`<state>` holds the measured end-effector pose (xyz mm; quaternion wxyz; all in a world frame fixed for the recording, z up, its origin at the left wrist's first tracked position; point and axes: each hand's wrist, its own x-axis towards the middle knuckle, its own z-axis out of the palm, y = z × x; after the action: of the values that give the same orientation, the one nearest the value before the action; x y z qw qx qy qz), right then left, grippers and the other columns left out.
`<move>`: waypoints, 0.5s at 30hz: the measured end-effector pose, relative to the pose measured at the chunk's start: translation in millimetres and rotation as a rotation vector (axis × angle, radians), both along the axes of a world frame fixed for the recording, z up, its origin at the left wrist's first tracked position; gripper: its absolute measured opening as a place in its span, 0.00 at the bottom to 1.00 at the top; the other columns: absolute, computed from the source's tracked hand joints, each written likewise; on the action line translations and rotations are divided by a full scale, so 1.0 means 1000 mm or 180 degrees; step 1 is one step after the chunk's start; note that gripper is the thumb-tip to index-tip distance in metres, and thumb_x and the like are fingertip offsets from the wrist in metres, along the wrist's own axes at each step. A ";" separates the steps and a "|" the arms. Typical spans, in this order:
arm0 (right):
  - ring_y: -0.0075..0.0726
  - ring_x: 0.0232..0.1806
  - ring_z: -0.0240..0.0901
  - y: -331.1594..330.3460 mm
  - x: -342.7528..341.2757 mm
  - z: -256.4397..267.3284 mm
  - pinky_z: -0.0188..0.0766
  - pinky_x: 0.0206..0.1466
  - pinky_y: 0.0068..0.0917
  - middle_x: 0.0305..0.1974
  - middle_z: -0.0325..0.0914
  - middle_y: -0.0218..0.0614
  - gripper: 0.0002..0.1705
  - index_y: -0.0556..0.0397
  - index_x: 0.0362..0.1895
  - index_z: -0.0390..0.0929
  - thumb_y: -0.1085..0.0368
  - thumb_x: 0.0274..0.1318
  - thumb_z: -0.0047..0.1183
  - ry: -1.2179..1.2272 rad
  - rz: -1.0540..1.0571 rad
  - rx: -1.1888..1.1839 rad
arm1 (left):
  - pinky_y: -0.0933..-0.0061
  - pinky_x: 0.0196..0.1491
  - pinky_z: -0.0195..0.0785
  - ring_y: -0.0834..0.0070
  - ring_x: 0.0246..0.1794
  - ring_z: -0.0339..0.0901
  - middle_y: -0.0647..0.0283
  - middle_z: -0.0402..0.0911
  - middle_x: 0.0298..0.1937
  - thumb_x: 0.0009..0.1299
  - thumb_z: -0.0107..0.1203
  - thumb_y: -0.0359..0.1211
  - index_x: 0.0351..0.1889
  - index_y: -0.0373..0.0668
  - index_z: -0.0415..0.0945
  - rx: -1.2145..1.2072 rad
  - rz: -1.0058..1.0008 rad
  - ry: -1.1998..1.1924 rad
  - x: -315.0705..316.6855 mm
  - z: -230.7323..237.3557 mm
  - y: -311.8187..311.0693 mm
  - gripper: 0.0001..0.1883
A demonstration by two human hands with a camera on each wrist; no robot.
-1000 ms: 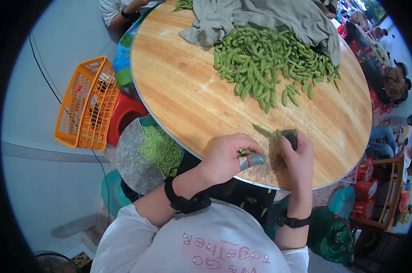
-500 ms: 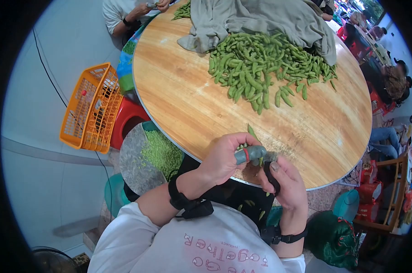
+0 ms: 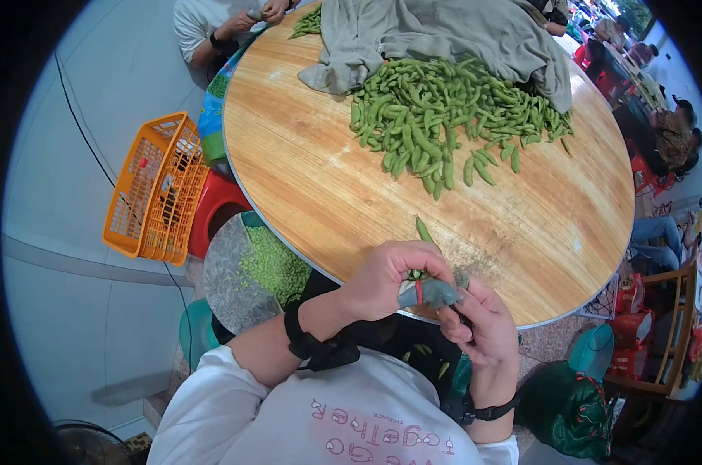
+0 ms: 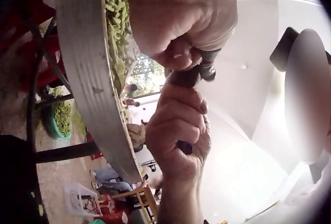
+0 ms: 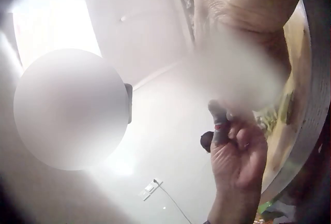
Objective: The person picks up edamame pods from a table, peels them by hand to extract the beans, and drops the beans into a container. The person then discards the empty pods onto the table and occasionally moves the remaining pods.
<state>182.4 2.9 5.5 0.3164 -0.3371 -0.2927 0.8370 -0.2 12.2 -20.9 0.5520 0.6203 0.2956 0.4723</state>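
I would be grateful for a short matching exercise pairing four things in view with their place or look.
1. crate
2. cloth
3. shelled beans
4. finger cover

A. worn on the left hand, with a red band
B. below the edge of the table
C. orange, with lattice sides
D. draped over part of the pod heap

Pairs: 1-C, 2-D, 3-B, 4-A

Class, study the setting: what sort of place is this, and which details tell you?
Probably a casual eatery or shared workroom. A big round table bears a heap of green pods, a plastic crate stands nearby, and people sit by another table in the background.
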 end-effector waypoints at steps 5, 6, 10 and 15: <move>0.13 0.16 0.54 0.004 -0.010 -0.004 0.50 0.19 0.12 0.19 0.65 0.25 0.07 0.55 0.32 0.69 0.67 0.61 0.42 -0.0334 -0.0375 0.0422 | 0.79 0.40 0.65 0.79 0.37 0.72 0.63 0.74 0.35 0.57 0.56 0.22 0.34 0.35 0.73 -0.0464 0.0342 -0.0431 0.012 -0.002 0.002 0.07; 0.13 0.17 0.54 0.006 -0.013 -0.004 0.50 0.19 0.12 0.19 0.65 0.24 0.07 0.55 0.32 0.69 0.67 0.61 0.42 -0.1101 -0.0473 0.1249 | 0.80 0.40 0.65 0.80 0.39 0.71 0.63 0.74 0.36 0.58 0.55 0.21 0.35 0.34 0.73 -0.0717 0.0444 -0.0602 0.013 0.001 0.002 0.07; 0.12 0.19 0.56 0.024 -0.013 0.005 0.53 0.22 0.12 0.20 0.65 0.22 0.07 0.54 0.31 0.70 0.66 0.61 0.42 -0.1796 -0.0334 0.1804 | 0.83 0.41 0.65 0.82 0.40 0.70 0.64 0.73 0.36 0.60 0.52 0.19 0.38 0.33 0.72 -0.0280 0.0707 0.0499 0.004 0.010 0.016 0.08; 0.20 0.18 0.59 0.048 -0.006 0.000 0.57 0.21 0.19 0.19 0.67 0.27 0.08 0.56 0.33 0.72 0.63 0.57 0.49 -0.1776 -0.0258 0.1759 | 0.86 0.36 0.63 0.87 0.35 0.70 0.69 0.74 0.35 0.62 0.50 0.20 0.38 0.34 0.73 -0.0533 0.0937 0.0272 -0.007 0.010 0.023 0.07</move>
<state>176.7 50.7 5.0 0.3363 -0.4651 -0.5682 0.5897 -7.0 35.2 -10.6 0.5135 0.5417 0.4448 0.4950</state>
